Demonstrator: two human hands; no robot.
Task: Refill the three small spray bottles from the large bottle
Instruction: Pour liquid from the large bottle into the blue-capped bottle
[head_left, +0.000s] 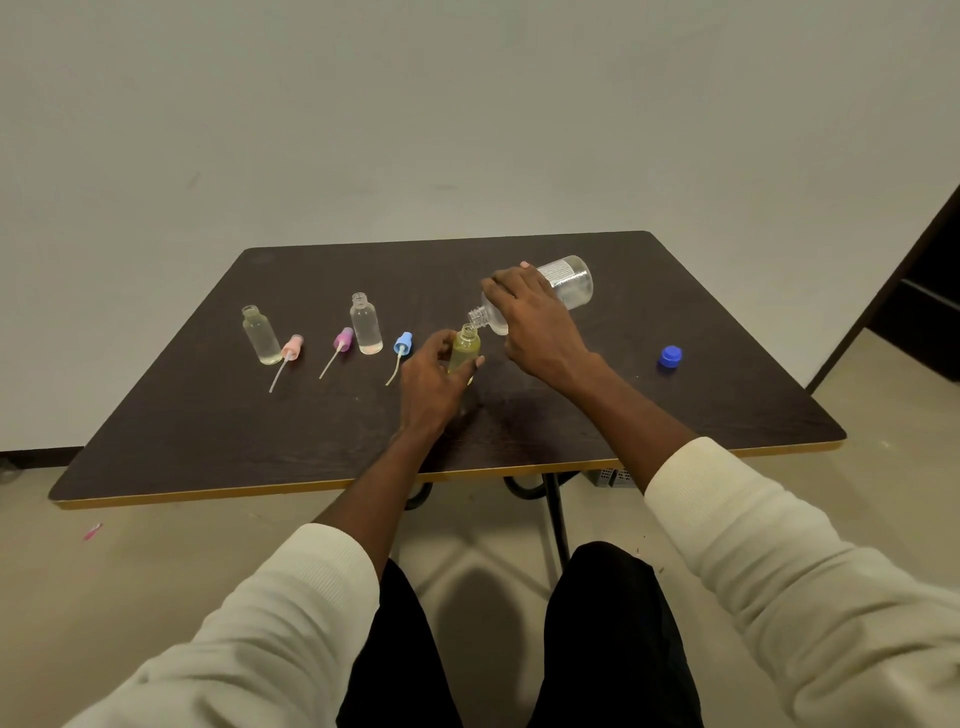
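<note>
My right hand (530, 319) grips the large clear bottle (569, 283), tipped on its side with its open neck over the mouth of a small yellowish bottle (465, 349). My left hand (434, 376) holds that small bottle upright on the table. Two more small clear bottles stand uncapped to the left: one at the far left (261, 335) and one in the middle (366, 325), each with a little liquid at the bottom. Three spray heads with dip tubes lie beside them: pink (292, 348), purple (343, 339) and blue (403, 343).
The large bottle's blue cap (670, 357) lies on the right part of the dark table (675, 415). A white wall stands behind the table. A dark cabinet edge (924, 301) is at the far right. A small pink scrap (92, 531) lies on the floor.
</note>
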